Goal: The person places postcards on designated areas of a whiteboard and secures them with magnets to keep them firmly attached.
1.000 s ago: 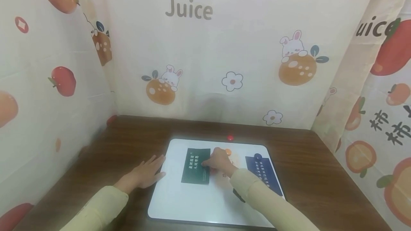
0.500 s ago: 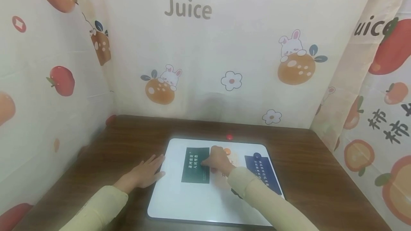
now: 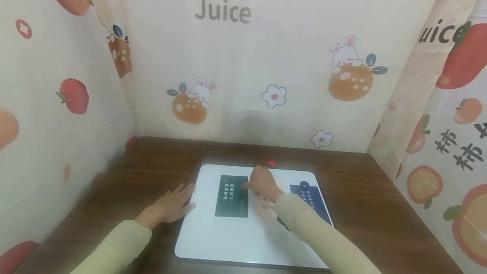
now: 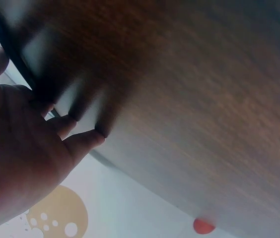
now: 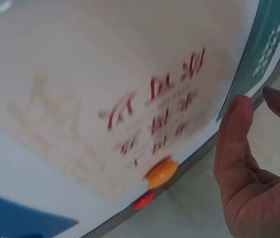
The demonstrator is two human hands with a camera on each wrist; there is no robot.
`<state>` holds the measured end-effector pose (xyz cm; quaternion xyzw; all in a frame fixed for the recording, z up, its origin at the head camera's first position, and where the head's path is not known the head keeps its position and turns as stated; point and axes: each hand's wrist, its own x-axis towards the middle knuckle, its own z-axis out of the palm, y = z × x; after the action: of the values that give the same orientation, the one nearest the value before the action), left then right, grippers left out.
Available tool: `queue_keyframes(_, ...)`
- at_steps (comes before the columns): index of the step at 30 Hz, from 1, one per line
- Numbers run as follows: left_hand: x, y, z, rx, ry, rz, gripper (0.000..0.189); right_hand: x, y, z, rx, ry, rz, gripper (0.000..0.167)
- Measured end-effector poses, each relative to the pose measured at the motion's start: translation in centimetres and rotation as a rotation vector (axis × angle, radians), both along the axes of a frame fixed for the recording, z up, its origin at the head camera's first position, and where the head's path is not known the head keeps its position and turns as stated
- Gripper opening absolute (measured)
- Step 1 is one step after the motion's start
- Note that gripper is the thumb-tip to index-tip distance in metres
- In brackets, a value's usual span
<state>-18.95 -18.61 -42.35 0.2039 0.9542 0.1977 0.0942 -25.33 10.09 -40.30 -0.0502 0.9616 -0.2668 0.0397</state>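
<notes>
My left hand [image 3: 173,204] lies with spread fingers at the left edge of a whiteboard [image 3: 213,240]; its fingers also show in the left wrist view. Over the board's far middle is my right hand [image 3: 262,183], thumb by the right edge of a green card [image 3: 231,202]. In the right wrist view its thumb and finger stand apart with nothing visible between them. Beneath this arm lies a beige card [image 5: 145,39] with red writing. An orange round magnet [image 5: 161,173] sits on that card's edge, hidden by the hand in the head view.
A navy card [image 3: 321,206] with a dark blue round magnet [image 3: 305,185] lies at the board's right. Just past the board's far edge, a red round piece [image 3: 272,163] rests on the brown wooden table [image 3: 171,155]. Printed curtains [image 3: 236,54] enclose the table's back and sides.
My right hand has shifted a little away from me, toward the board's far edge, and now covers the orange magnet in the head view. The left hand stays put.
</notes>
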Motion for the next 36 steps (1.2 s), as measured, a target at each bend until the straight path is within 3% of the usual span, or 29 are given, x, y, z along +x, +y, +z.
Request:
queue_keyframes(5,-0.3,0.1,0.1,-0.002,0.007,-0.005,0.067,-1.7,1.7,1.1,-0.045,0.058,-0.043,0.024)
queue_keyframes(11,-0.6,0.1,-0.1,-0.020,0.009,-0.007,0.067,-3.5,3.6,2.4,-0.057,0.092,-0.072,0.026)
queue_keyframes(17,-0.8,0.1,0.2,-0.028,0.009,-0.001,0.066,-5.2,5.2,2.6,-0.134,0.136,-0.057,0.023)
queue_keyframes(24,-0.7,0.0,0.5,-0.022,0.009,-0.003,0.066,-7.1,6.2,1.7,-0.174,0.098,-0.102,0.028)
queue_keyframes(30,-0.6,-0.2,0.0,-0.015,0.010,0.003,0.065,-8.3,6.7,0.2,-0.214,0.077,-0.157,0.033)
queue_keyframes(36,-0.5,0.0,-0.4,-0.021,0.007,0.019,0.065,-8.9,7.2,-0.9,-0.147,0.020,-0.226,0.030)
